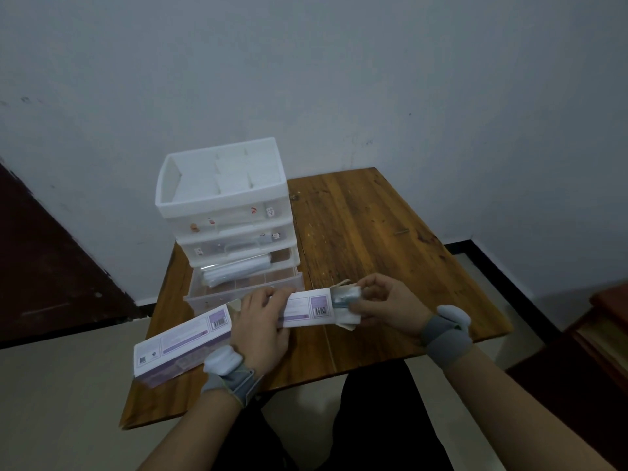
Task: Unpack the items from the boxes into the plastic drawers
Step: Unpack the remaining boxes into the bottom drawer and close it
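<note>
Wrapped packet (238,268) in open bottom drawer (244,294); top tray (221,175) bare

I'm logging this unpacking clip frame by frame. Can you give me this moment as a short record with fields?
surface: wooden table
drawer unit: white plastic drawers, at the table's far left
open drawer: bottom drawer pulled out, clear packets inside
left hand: left hand holds a long white-and-purple box
right hand: right hand grips a wrapped item at the box's open end
second box: similar box at the near left edge
</note>
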{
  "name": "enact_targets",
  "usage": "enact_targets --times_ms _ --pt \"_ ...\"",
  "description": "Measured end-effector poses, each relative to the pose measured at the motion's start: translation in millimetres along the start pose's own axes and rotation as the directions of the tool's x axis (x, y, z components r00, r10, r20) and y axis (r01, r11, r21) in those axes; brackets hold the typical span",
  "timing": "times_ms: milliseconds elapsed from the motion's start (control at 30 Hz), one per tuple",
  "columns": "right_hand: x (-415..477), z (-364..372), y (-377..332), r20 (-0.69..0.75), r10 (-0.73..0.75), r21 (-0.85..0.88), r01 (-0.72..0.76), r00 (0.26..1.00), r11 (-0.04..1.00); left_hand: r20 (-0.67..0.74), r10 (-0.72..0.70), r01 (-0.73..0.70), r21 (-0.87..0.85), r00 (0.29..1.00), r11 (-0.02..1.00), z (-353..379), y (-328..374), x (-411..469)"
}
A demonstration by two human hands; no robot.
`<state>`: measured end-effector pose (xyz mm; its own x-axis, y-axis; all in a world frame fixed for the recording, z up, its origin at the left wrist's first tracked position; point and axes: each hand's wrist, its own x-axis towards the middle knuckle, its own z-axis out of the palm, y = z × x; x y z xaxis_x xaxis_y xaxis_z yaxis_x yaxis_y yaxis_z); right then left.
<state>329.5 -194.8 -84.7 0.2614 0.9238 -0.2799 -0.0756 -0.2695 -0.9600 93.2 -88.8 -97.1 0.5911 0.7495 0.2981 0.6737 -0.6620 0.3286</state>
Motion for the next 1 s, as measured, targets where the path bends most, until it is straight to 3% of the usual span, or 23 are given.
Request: enact_targets --times_ms 367,567,767,1000 --pt "-10.8 8.7 -5.6 0.074 -0.173 -0.035 0.176 0.982 0.984 0.034 -0.058 0.059 -0.059 0.998 0.996 -2.1 -2.4 6.2" --pt "-13.6 12.5 -9.3 -0.003 -0.132 -0.015 0.132 0.991 0.991 0.041 -0.068 0.070 -0.060 0.997 0.996 -1.9 1.1 7.4" --pt "-17.3 0.3 -7.2 -0.072 -0.201 -0.235 0.179 0.977 0.955 0.074 -0.055 0.059 -0.054 0.996 0.997 -3.1 3.9 6.1" --pt "-37.8 -63.5 -20.9 -0.184 -0.100 -0.154 0.072 0.978 0.985 0.064 -0.054 0.057 -0.046 0.997 0.997 -0.1 -0.6 6.4"
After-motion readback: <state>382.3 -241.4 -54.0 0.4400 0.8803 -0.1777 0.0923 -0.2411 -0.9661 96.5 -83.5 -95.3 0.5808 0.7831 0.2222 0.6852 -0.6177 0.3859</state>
